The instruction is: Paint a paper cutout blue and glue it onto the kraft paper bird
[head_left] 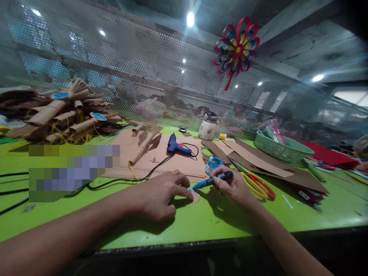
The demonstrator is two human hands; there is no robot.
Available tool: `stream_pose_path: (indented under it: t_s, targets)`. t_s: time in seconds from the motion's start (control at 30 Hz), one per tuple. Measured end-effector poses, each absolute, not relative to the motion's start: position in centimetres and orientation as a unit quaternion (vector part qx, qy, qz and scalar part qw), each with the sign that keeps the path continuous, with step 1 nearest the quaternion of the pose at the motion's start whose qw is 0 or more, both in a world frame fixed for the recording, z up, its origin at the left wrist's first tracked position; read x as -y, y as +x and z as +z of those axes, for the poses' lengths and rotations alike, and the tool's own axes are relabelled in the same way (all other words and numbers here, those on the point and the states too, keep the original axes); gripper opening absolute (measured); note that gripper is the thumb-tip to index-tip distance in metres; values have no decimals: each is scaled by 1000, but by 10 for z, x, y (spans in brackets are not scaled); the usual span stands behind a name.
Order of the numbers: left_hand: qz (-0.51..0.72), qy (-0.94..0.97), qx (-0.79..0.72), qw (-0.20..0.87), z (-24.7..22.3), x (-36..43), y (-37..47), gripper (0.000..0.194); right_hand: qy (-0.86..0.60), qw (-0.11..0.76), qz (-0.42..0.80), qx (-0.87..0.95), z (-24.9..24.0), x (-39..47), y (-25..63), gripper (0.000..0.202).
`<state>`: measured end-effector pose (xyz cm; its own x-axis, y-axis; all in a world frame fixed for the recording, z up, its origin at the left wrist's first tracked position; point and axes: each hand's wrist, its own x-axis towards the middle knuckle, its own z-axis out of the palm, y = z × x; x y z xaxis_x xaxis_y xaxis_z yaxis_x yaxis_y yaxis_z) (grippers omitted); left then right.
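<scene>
My right hand [230, 184] grips a blue marker pen [211, 181], its tip touching a small cut piece of brown paper [196, 197] that bears a few blue marks. My left hand [162, 195] is open beside it, palm down, with its fingertips resting on the paper's left edge and partly covering it. Just behind the pen stands a small round container with blue on it [213, 165]. Scissors with red and yellow handles [260, 186] lie to the right of my right hand.
A blue glue gun [178, 147] with a black cord rests on brown paper sheets [184, 168]. Rolled brown paper pieces [48, 113] pile up at left. A lidded bottle [208, 126], brown paper strips [258, 161] and a green basket [283, 149] are behind, before a perforated metal panel.
</scene>
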<state>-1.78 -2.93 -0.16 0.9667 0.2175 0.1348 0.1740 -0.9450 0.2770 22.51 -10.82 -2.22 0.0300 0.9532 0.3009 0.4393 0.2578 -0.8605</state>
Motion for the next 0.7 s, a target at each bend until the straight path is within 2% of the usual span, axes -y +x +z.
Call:
stream_pose_path:
  t_s: [0.3, 0.7]
  targets:
    - [71, 983, -97, 136, 1, 29, -19, 60, -515, 451, 159, 712, -18, 117, 220, 7]
    - [70, 983, -105, 137, 3, 30, -18, 60, -516, 450, 141, 715, -20, 117, 222, 9]
